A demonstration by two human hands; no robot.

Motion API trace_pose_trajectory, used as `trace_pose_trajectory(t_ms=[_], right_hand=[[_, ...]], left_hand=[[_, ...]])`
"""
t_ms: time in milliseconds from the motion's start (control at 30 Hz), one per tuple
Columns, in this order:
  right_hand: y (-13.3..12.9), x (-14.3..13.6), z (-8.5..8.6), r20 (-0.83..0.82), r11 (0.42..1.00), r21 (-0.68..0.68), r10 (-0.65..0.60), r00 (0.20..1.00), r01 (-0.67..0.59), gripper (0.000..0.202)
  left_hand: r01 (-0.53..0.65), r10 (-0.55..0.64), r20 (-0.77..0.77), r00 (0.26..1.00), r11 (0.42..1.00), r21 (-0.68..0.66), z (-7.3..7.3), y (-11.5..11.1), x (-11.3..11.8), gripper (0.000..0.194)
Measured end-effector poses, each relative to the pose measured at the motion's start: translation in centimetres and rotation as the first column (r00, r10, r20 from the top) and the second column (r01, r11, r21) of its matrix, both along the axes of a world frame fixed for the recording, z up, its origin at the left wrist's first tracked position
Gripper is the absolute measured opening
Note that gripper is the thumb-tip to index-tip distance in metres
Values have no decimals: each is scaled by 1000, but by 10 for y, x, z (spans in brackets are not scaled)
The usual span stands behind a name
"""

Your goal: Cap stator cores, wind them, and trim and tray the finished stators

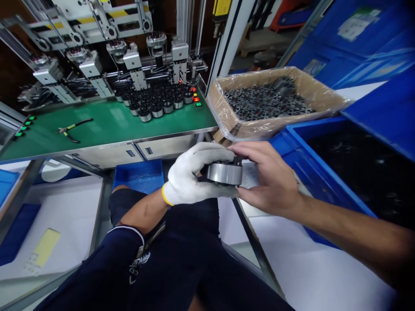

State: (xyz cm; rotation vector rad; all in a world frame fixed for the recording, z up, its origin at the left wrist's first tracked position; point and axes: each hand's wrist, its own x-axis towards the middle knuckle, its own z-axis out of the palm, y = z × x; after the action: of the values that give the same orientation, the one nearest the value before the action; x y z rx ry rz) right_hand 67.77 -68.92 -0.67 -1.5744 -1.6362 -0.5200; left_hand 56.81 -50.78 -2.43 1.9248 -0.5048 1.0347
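Between my two hands, above my lap, is a round metal ring with black plastic parts [225, 173], which looks like a motor stator. My left hand [191, 175], in a white knit glove with a yellow cuff, wraps it from the left, fingers above and thumb side below. My bare right hand [270, 179] grips its right side, fingertips on the top and thumb at the lower edge. The palm sides of both hands are hidden. Similar stators [157, 103] stand grouped on the green workbench [113, 127] ahead.
Cutting pliers [74, 128] lie on the bench. Behind it stands a machine with several clamps [134, 65]. To the right are a plastic-lined carton [256, 129] of dark parts and a blue bin [327, 172] with black contents. A blue tray [139, 175] sits below the bench.
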Motion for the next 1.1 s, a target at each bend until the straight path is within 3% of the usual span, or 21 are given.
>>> trace_pose_trajectory(t_ms=[133,267,400,467,600,700,833,900,933,967,1000,1033,1067,1100], right_hand=[[-1,2,5,4,999,52,-2,1000,2,44],[-4,1,3,64,998,40,-48,997,46,45],[-5,2,4,49,996,11,-90,995,90,51],[-4,2,5,62,997,1,-75,995,75,51],[-4,2,5,106,998,-25,-48,993,50,46],[-2,1,1,115,999,-45,-22,993,27,43],[-1,2,-4,113,992,-122,-17,993,31,44],[0,7,-7,146,987,-148,-44,988,66,52],[0,9,-9,173,986,-147,-53,984,79,56],[0,12,-12,204,987,-140,-54,977,84,58],[0,14,-14,241,988,-130,-50,969,83,58],[0,16,-15,282,990,-118,-43,959,80,56],[1,17,-17,323,991,-109,-36,946,75,53],[1,18,-17,362,993,-99,-29,932,69,49]], left_hand=[[131,-169,-220,961,976,-175,-11,-4,-1,61],[48,-133,-426,895,978,-205,-14,-10,-3,87],[166,-296,-310,903,908,-384,-22,-14,2,81],[228,-353,-266,897,886,-405,-26,-12,4,80],[153,-200,-286,937,972,-177,-20,1,2,72],[62,-55,-261,964,998,19,-12,7,-3,63],[-38,55,-300,952,997,64,-12,10,-12,56],[-174,187,-314,931,982,68,-15,23,-15,53],[-296,312,-354,882,950,99,-15,35,-16,52],[-439,460,-411,787,886,152,-13,52,-17,51],[-571,599,-468,650,791,219,-11,73,-18,49],[-676,713,-523,467,669,310,-7,98,-19,45],[-736,771,-555,313,566,371,-2,124,-19,39],[-759,789,-573,222,509,407,3,151,-19,33]])
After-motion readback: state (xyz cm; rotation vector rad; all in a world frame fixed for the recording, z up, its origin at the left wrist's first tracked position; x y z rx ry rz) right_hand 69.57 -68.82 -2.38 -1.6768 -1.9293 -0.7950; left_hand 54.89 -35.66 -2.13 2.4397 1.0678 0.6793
